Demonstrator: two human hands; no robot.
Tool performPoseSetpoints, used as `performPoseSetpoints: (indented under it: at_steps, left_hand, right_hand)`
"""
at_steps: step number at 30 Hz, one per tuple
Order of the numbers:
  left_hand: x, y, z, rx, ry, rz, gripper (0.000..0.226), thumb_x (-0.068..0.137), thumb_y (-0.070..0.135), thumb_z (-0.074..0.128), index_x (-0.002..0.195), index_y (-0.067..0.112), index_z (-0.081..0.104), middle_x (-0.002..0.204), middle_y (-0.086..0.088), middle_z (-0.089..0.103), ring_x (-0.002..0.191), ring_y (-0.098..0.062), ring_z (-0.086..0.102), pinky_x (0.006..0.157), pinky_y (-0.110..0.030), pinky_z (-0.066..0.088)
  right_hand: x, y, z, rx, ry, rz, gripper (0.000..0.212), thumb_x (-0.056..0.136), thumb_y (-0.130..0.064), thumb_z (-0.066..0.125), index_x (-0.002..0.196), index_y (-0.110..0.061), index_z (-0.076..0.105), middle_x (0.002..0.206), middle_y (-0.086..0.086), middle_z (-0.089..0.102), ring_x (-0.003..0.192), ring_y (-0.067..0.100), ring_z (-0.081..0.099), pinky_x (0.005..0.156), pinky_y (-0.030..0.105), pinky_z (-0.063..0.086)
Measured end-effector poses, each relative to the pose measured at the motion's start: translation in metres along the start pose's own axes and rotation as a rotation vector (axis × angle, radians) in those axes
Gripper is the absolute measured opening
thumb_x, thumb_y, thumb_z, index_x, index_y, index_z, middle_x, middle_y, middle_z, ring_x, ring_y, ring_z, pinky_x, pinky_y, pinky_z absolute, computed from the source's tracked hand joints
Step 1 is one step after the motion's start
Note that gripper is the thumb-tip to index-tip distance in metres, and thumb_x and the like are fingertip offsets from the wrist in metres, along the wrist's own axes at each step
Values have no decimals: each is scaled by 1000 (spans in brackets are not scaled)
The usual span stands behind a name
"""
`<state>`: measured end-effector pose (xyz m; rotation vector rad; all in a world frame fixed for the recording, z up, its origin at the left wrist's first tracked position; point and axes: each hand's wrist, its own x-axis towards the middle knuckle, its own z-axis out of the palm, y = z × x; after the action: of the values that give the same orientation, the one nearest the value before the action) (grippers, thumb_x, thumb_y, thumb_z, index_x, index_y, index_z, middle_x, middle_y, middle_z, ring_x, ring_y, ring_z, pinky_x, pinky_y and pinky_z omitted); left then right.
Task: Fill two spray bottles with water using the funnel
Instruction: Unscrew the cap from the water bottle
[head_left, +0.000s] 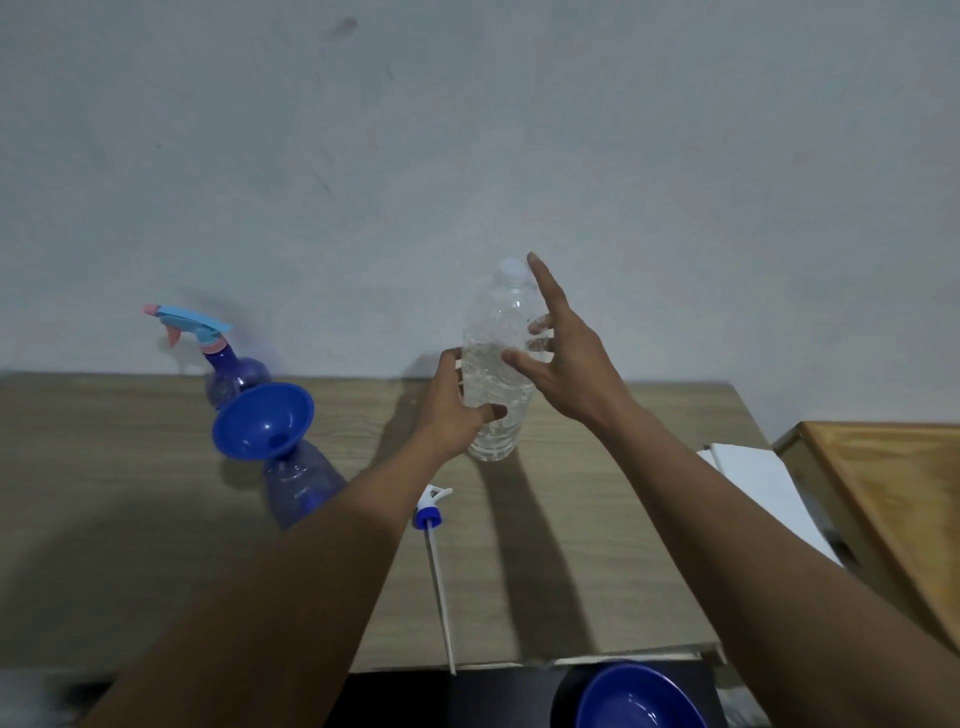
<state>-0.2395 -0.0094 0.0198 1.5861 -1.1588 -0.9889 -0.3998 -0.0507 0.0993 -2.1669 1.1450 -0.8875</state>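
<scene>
A clear plastic water bottle (494, 364) with a white cap stands upright on the wooden table (597, 467). My left hand (457, 405) is wrapped around its lower body. My right hand (561, 358) hovers beside the bottle's upper half, fingers spread, index finger near the cap. To the left, a blue funnel (262, 421) sits in the neck of an open purple spray bottle (298, 483). Behind it stands a second purple spray bottle (234, 374) with a blue and pink trigger head. A loose white and blue sprayer head (431, 512) with its long dip tube lies on the table.
A blue bowl (641, 699) sits at the bottom edge on a dark surface. A white sheet (753, 483) and a wooden box (893, 499) lie at the right. A grey wall rises directly behind the table.
</scene>
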Motion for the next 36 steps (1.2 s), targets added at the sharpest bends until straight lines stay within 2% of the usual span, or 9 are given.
performPoseSetpoints:
  at_steps: [3, 12, 19, 22, 26, 28, 30, 32, 36]
  left_hand:
    - [-23, 0, 5, 6, -7, 18, 78, 69, 11, 89, 128, 26, 41, 121, -1, 65, 111, -18, 63, 94, -37, 53]
    - [-89, -8, 17, 36, -40, 6, 82, 63, 19, 91, 123, 36, 39, 122, 0, 65, 111, -19, 64, 96, -47, 54]
    - [-115, 8, 16, 74, -39, 61, 98, 61, 26, 95, 137, 24, 34, 121, 11, 53, 110, -11, 52, 91, -26, 44]
    - [-114, 12, 19, 54, 2, 45, 93, 58, 33, 96, 130, 28, 36, 120, 10, 58, 113, -16, 57, 94, -30, 48]
    - [-111, 12, 21, 80, 19, 43, 94, 58, 35, 96, 130, 28, 36, 131, 2, 57, 119, -21, 55, 101, -39, 48]
    - [-109, 10, 21, 79, 15, 45, 93, 58, 35, 96, 130, 27, 36, 132, 2, 57, 119, -20, 54, 101, -38, 48]
    - [-107, 9, 21, 65, 13, 37, 91, 59, 33, 95, 129, 28, 37, 129, 5, 57, 118, -19, 54, 99, -36, 48]
    - [-105, 7, 21, 40, 9, 28, 91, 59, 31, 95, 129, 28, 38, 125, 7, 57, 117, -19, 55, 98, -34, 48]
    - [-100, 4, 19, 23, -13, 25, 93, 60, 30, 96, 133, 28, 38, 123, 9, 59, 116, -18, 56, 98, -34, 48]
  right_hand:
    - [-24, -10, -9, -22, -10, -6, 98, 89, -32, 74, 153, -56, 5, 106, 5, 58, 98, 18, 61, 94, 39, 53]
    - [-96, -31, -21, -27, 4, 58, 100, 86, -25, 78, 153, -56, 11, 98, -5, 56, 95, 17, 64, 92, 40, 55]
    - [-123, -42, -14, 67, 17, 140, 99, 85, -22, 79, 152, -54, 13, 110, -6, 54, 106, 17, 64, 92, 32, 53]
    - [-124, -50, -17, 217, -26, 227, 85, 82, -10, 66, 151, -42, 27, 123, 0, 53, 114, 21, 62, 92, 36, 54]
    - [-110, -62, -23, 465, 139, 389, 45, 81, -32, 50, 124, -41, 57, 119, 1, 63, 102, 21, 63, 99, 55, 51]
    - [-98, -74, -25, 398, 213, 414, 29, 90, -53, 49, 113, -40, 59, 111, -3, 67, 103, 16, 65, 95, 51, 53]
    - [-91, -83, -23, 270, 212, 389, 38, 93, -65, 51, 113, -34, 56, 109, -4, 65, 97, 7, 63, 80, 33, 53]
    - [-87, -87, -21, 174, 190, 365, 40, 90, -65, 58, 112, -31, 55, 109, -1, 64, 93, 7, 62, 69, 26, 47]
    - [-84, -83, -21, 116, 129, 322, 35, 90, -55, 64, 116, -33, 54, 111, 3, 66, 97, 17, 64, 72, 28, 49]
